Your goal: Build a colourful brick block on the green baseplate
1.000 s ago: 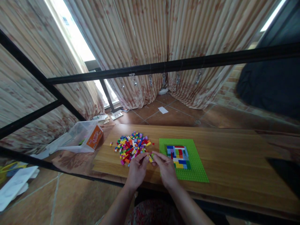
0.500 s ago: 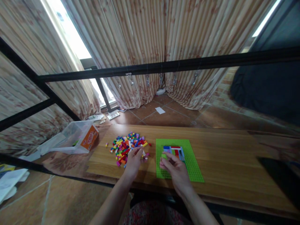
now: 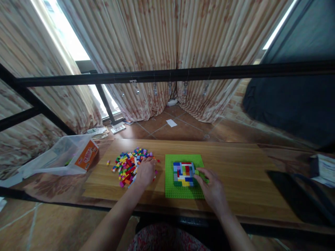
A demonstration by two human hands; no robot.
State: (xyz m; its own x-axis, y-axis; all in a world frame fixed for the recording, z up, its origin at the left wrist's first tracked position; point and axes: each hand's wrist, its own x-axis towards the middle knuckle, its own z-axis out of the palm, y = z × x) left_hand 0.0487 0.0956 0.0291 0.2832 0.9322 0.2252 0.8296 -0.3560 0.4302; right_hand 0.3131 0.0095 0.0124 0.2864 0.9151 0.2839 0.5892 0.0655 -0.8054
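Observation:
My left hand [image 3: 146, 171] rests on the right part of a heap of mixed toy bricks [image 3: 128, 164], palm down with its fingers pointing into the heap. What its fingertips touch is hidden. My right hand [image 3: 212, 184] pinches a light green toy brick [image 3: 196, 172] between thumb and fingers, just off the right side of a flat block of joined bricks [image 3: 183, 174]. That block, in blue, red, white, yellow and green, sits on a green studded baseplate [image 3: 170, 192]. The right hand covers part of the plate's right edge.
The wooden table [image 3: 240, 167] carries the heap and plate. To the left stands a clear plastic box [image 3: 62, 153] with an orange label. A dark flat object [image 3: 285, 191] lies at the right end. A black metal bar [image 3: 157, 75] crosses beyond the table, before the curtains.
My right hand has moved from over the joined bricks to their right side, still pinching the green brick. My left hand has reached further into the heap. The view has turned slightly right.

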